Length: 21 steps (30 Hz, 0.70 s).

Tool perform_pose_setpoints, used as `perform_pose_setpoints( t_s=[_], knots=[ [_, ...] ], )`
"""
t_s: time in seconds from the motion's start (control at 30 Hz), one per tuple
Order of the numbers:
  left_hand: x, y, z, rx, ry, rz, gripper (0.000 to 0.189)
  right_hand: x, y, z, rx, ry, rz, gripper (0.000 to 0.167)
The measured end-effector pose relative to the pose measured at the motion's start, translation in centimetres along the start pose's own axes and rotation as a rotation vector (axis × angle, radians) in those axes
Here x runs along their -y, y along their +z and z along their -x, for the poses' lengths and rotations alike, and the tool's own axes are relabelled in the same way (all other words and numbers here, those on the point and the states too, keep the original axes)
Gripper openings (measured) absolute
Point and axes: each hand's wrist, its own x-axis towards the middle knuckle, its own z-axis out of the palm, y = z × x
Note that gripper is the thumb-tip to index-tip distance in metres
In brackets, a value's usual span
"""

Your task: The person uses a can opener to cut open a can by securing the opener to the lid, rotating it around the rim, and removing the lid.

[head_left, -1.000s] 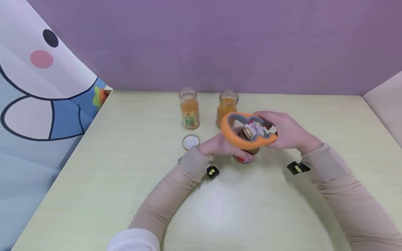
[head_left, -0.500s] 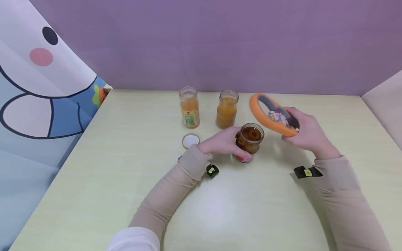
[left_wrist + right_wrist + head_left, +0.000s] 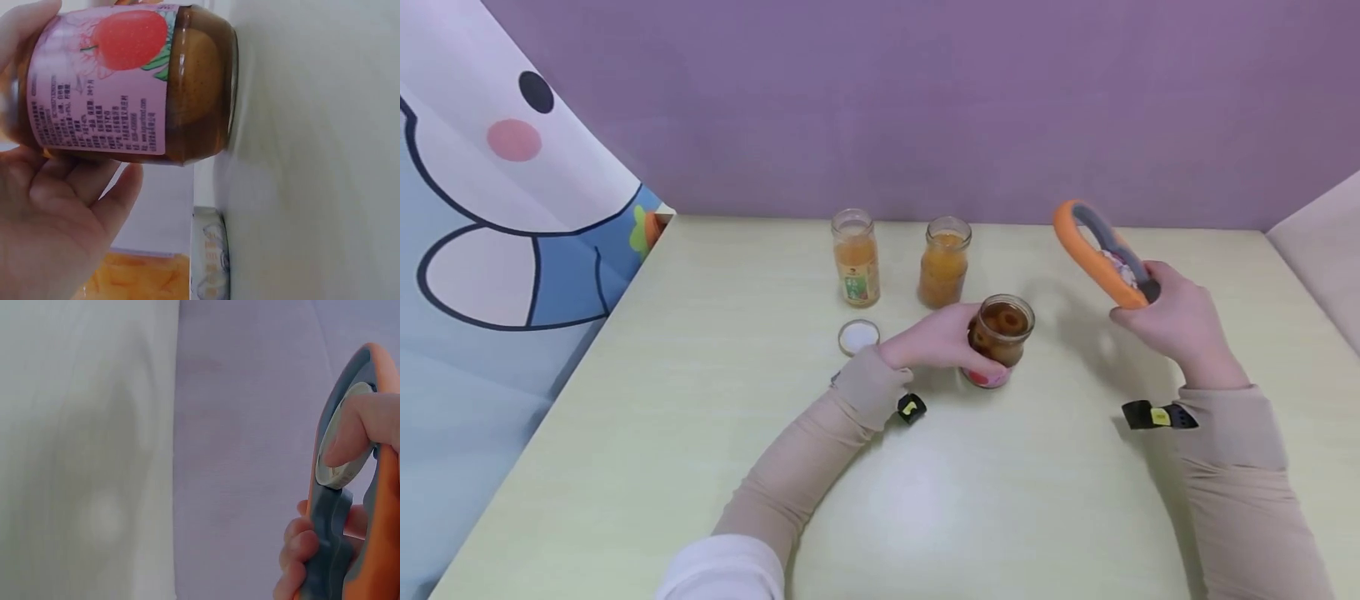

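My left hand [image 3: 936, 337] grips an open glass jar [image 3: 1002, 333] of brown fruit in syrup, standing on the table. Its pink label with a red fruit [image 3: 131, 40] faces the left wrist camera, and fingers curl round the glass. Up and to the right, my right hand [image 3: 1183, 321] holds an orange and grey jar opener [image 3: 1093, 258] above the table. Inside the opener's loop sits a jar lid [image 3: 330, 475], with my right thumb pressing on it in the right wrist view.
Two more open jars, one of orange fruit with a green label [image 3: 859, 283] and a shorter orange one [image 3: 942, 275], stand behind on the table [image 3: 700, 400]. A loose lid [image 3: 859, 336] lies left of my left hand. A purple wall [image 3: 880, 108] rises at the back.
My right hand has lifted the jar opener, with the lid in it, off the brown jar and carried it right and up. The jar mouth now shows; my left hand stays on the jar.
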Motion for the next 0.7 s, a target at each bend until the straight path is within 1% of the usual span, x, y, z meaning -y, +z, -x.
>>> perform_pose_setpoints(
  t_s=[0.13,0.27,0.43,0.63,0.7],
  knots=[
    [-0.3,0.2,-0.1,-0.024,0.010,-0.003,0.055,0.4,-0.6,0.3,-0.021,0.018,0.010,0.068],
    [-0.3,0.3,0.1,-0.046,-0.004,0.003,0.055,0.8,-0.9,0.5,-0.038,0.027,0.018,0.071],
    [-0.4,0.7,0.0,-0.099,-0.002,0.000,0.049,0.7,-1.3,0.7,-0.042,0.055,0.006,0.072],
    [-1.4,1.3,-0.9,-0.165,-0.006,-0.015,0.048,0.0,-1.8,0.9,-0.046,0.098,-0.011,0.074],
    [-1.7,1.6,-1.4,-0.205,-0.009,-0.019,0.047,-0.3,-2.0,1.0,-0.050,0.111,-0.014,0.074]
  ],
)
